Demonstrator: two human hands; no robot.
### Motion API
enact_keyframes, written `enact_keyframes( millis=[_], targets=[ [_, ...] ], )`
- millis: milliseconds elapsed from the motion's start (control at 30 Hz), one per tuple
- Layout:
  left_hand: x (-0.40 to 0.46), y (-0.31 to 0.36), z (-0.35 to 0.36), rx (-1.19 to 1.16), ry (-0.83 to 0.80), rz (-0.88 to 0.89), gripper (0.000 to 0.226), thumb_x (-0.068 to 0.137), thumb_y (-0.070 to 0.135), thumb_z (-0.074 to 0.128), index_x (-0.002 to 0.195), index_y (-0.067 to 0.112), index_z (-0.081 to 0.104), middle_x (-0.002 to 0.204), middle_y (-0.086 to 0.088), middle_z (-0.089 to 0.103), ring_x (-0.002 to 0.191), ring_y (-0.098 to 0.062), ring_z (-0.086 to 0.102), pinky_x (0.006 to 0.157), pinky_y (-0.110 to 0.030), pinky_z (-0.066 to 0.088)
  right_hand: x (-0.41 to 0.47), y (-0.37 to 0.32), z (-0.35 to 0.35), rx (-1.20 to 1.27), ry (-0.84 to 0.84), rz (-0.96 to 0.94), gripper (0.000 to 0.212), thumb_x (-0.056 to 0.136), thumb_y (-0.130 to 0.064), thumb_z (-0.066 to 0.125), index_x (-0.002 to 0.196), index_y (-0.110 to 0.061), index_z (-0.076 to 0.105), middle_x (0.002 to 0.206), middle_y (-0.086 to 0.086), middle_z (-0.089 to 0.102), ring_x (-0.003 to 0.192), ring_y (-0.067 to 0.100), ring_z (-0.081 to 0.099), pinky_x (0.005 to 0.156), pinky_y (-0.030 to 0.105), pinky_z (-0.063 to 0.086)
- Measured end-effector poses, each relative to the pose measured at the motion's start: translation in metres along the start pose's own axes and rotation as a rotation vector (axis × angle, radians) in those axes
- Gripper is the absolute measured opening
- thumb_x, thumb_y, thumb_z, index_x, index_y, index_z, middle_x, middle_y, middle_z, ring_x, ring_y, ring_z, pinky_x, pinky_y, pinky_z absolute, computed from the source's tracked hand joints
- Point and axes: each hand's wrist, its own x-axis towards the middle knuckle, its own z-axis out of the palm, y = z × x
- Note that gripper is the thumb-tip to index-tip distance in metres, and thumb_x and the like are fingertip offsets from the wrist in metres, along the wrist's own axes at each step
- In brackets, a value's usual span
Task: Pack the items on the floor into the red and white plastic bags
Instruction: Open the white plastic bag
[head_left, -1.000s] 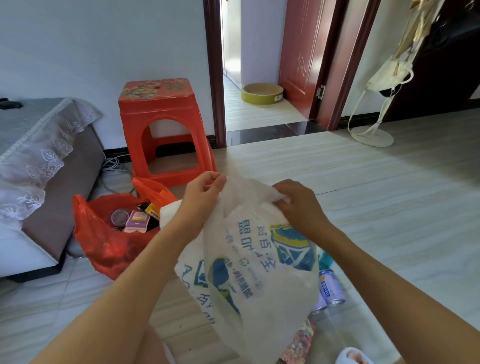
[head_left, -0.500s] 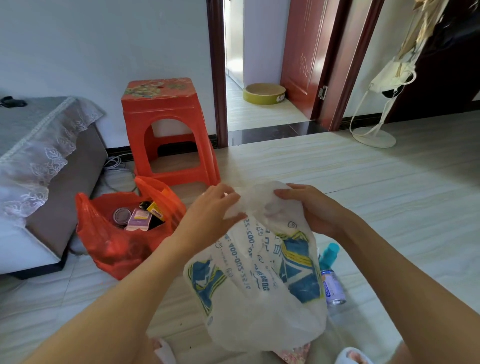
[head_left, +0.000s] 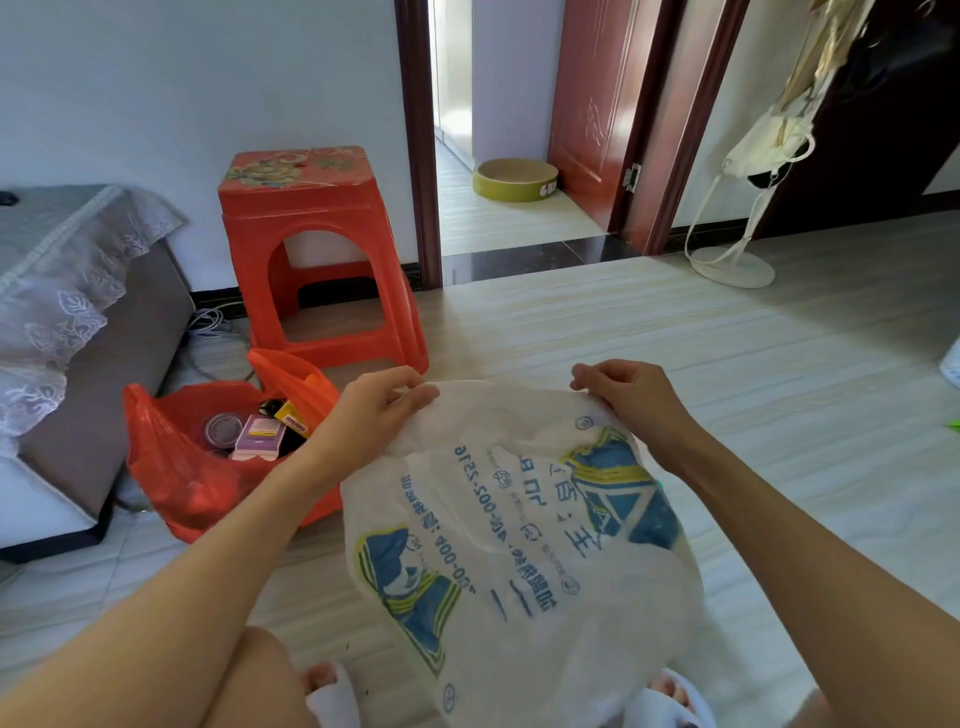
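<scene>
A white plastic bag (head_left: 519, 530) with blue and yellow print hangs in front of me, stretched wide at its top edge. My left hand (head_left: 376, 410) pinches the bag's left rim and my right hand (head_left: 626, 395) pinches the right rim. To the left on the floor stands an open red plastic bag (head_left: 171, 478) holding a round tin (head_left: 223, 430), a purple box (head_left: 260, 439) and a yellow packet (head_left: 292, 417). The white bag hides the floor items beneath it.
A red plastic stool (head_left: 311, 249) stands behind the red bag. A grey sofa with a lace cover (head_left: 67, 301) is at the left. A white stand base (head_left: 732, 267) sits at the right by an open doorway. My slippered feet (head_left: 332, 691) show at the bottom.
My hands have moved apart, pulling the white bag's mouth wide. The bag now covers the cans and bottle that showed on the floor to its right.
</scene>
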Motion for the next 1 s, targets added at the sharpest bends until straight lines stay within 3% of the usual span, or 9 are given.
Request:
enact_keyframes(
  millis=[67,167,267,367,433,500,767,867,1000],
  targets=[
    [0.001,-0.006,-0.002,0.005,0.067,-0.04,0.026,0.093,0.023,0.05,0.068,0.03,0.053,0.055,0.007,0.051,0.042,-0.002,0.045,0.043,-0.015,0.034,-0.003,0.0,0.008,-0.067,-0.002,-0.074,0.021,0.086,-0.036,0.061,0.095,-0.016,0.064,0.09,-0.001,0.065,0.082,0.014,0.061,0.075,0.028,0.052],
    [0.002,-0.014,-0.008,-0.076,0.201,-0.138,0.026,0.095,0.022,0.048,0.069,0.024,0.053,0.059,0.003,0.05,0.052,-0.01,0.047,0.049,-0.022,0.035,-0.009,0.01,0.021,-0.309,-0.081,-0.171,0.065,0.078,-0.042,0.069,0.132,-0.02,0.042,0.123,-0.001,0.048,0.113,0.015,0.048,0.097,0.035,0.044],
    [0.005,-0.014,-0.013,-0.192,0.295,-0.227,0.029,0.096,0.024,0.046,0.067,0.023,0.052,0.063,0.001,0.049,0.057,-0.014,0.043,0.054,-0.026,0.034,-0.006,0.026,0.033,-0.462,-0.128,-0.219,0.087,0.071,-0.042,0.075,0.142,-0.018,0.031,0.137,0.004,0.04,0.124,0.019,0.043,0.104,0.037,0.039],
    [0.006,-0.012,-0.017,-0.287,0.327,-0.237,0.031,0.096,0.023,0.045,0.065,0.023,0.051,0.063,0.002,0.046,0.057,-0.012,0.041,0.053,-0.024,0.034,0.003,0.039,0.045,-0.384,-0.057,-0.15,0.061,0.083,-0.03,0.066,0.136,-0.012,0.039,0.13,0.007,0.052,0.114,0.022,0.053,0.087,0.027,0.041],
    [0.007,-0.014,-0.021,-0.243,0.312,-0.226,0.031,0.096,0.023,0.045,0.066,0.021,0.05,0.063,0.001,0.046,0.057,-0.013,0.041,0.054,-0.026,0.034,0.01,0.041,0.047,-0.325,0.067,-0.143,0.027,0.091,-0.019,0.056,0.116,-0.007,0.054,0.108,0.011,0.062,0.091,0.021,0.055,0.068,0.023,0.033],
    [0.01,-0.022,-0.03,-0.161,0.344,-0.237,0.029,0.096,0.024,0.044,0.069,0.018,0.05,0.065,-0.001,0.047,0.06,-0.015,0.042,0.056,-0.027,0.035,0.019,0.039,0.041,-0.263,0.16,-0.131,0.011,0.091,-0.011,0.054,0.096,-0.004,0.06,0.092,0.016,0.062,0.081,0.021,0.051,0.061,0.025,0.028],
    [0.011,-0.079,-0.033,0.248,0.182,-0.379,0.028,0.094,0.02,0.047,0.089,-0.003,0.062,0.084,-0.017,0.061,0.079,-0.029,0.052,0.069,-0.032,0.034,0.048,0.05,0.029,-0.585,-0.008,-0.098,0.018,0.087,-0.022,0.062,0.102,-0.011,0.064,0.101,0.011,0.067,0.081,0.02,0.055,0.067,0.03,0.041],
    [0.006,-0.101,-0.015,0.308,0.119,-0.388,0.017,0.091,0.016,0.051,0.087,0.002,0.062,0.082,-0.011,0.058,0.079,-0.026,0.052,0.066,-0.028,0.03,0.059,0.062,0.043,-0.654,-0.075,-0.097,0.018,0.089,-0.022,0.058,0.099,-0.011,0.068,0.098,0.013,0.069,0.084,0.026,0.059,0.065,0.029,0.041],
    [-0.002,-0.142,0.013,0.368,-0.019,-0.438,0.004,0.086,0.026,0.055,0.087,0.022,0.056,0.085,-0.003,0.062,0.085,-0.028,0.059,0.071,-0.036,0.046,0.08,0.081,0.07,-0.676,-0.096,-0.099,0.02,0.088,-0.015,0.053,0.087,-0.004,0.07,0.086,0.016,0.069,0.075,0.027,0.058,0.061,0.037,0.042]
  ],
)
